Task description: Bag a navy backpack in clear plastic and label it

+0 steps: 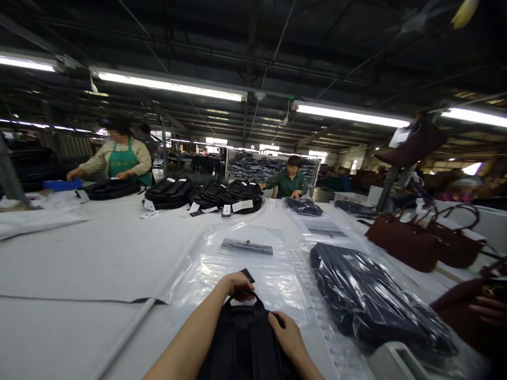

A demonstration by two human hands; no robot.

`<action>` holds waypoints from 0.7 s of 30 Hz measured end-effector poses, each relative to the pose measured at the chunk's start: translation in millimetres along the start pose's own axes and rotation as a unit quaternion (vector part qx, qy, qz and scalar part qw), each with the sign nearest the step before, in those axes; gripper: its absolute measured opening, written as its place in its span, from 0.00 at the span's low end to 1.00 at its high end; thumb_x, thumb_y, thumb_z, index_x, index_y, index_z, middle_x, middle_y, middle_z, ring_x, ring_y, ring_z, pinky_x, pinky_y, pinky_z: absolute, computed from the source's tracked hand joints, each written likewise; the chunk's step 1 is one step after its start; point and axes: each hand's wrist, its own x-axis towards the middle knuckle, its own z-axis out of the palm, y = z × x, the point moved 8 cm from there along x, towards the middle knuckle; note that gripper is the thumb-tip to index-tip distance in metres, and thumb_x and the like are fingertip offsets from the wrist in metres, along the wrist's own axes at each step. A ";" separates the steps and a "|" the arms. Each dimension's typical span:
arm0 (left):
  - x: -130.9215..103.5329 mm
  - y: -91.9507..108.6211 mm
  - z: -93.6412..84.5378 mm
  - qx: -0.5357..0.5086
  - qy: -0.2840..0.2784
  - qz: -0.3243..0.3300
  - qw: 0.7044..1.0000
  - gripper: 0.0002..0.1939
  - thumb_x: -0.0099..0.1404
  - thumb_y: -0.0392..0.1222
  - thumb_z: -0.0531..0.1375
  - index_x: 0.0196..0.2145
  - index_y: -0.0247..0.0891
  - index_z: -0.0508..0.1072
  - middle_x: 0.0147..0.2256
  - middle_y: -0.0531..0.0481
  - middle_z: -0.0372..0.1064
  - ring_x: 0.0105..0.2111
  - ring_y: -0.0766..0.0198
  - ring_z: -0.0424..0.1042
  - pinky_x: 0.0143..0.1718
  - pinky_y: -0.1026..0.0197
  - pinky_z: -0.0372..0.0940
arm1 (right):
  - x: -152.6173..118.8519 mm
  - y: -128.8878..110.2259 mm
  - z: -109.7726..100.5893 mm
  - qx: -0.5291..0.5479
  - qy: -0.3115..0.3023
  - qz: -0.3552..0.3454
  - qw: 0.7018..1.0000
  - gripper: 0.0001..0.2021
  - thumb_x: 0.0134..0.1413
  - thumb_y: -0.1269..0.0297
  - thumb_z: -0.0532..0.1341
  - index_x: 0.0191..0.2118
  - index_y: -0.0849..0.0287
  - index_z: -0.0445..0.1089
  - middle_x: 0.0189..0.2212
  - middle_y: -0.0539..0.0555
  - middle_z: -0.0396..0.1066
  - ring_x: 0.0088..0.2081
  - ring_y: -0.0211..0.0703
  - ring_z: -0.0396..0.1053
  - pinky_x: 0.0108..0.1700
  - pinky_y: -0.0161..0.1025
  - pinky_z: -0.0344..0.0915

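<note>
A black backpack [241,345] lies close to me at the table's near side, its top handle pointing away. My left hand [236,286] is closed at that handle, fingers curled and partly hidden. A small black tag [247,275] sticks out just beyond the fingers. My right hand [291,335] grips the backpack's upper right edge, thumb on top and the other fingers mostly out of sight. Under and beyond the bag spreads a stack of clear plastic bags [253,269], with a dark printed strip [247,246] showing near its far end.
Right of me lies a dark plastic-wrapped bag [372,285], with a grey-green holder [398,361] in front. Brown handbags [404,240] stand farther right, near another person's hand [489,311]. Black backpacks [166,192] line the far edge, where two co-workers [291,182] handle bags.
</note>
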 end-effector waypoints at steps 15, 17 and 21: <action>-126.2 75.7 13.9 -0.013 0.107 0.360 0.927 0.13 0.49 0.42 0.63 0.33 0.34 0.72 0.31 0.49 0.66 0.31 0.60 0.65 0.31 0.61 0.62 | -18.5 -102.7 -9.6 0.430 -0.184 0.101 0.878 0.41 0.46 0.29 0.37 0.52 0.57 0.59 0.28 0.57 0.73 0.29 0.45 0.72 0.35 0.44 0.66; -145.1 74.5 22.4 0.018 0.128 0.393 0.910 0.09 0.50 0.41 0.63 0.29 0.35 0.72 0.33 0.50 0.62 0.32 0.62 0.63 0.32 0.62 0.60 | -32.3 -128.1 -3.9 0.501 -0.247 0.094 0.824 0.38 0.46 0.29 0.40 0.52 0.53 0.58 0.25 0.54 0.73 0.26 0.45 0.72 0.32 0.43 0.65; -174.2 70.7 37.2 0.075 0.134 0.423 0.893 0.09 0.51 0.40 0.64 0.18 0.36 0.70 0.32 0.51 0.58 0.35 0.63 0.60 0.37 0.63 0.58 | -49.1 -138.2 -0.1 0.532 -0.300 0.127 0.781 0.31 0.50 0.35 0.47 0.43 0.59 0.65 0.21 0.54 0.71 0.23 0.43 0.70 0.28 0.38 0.63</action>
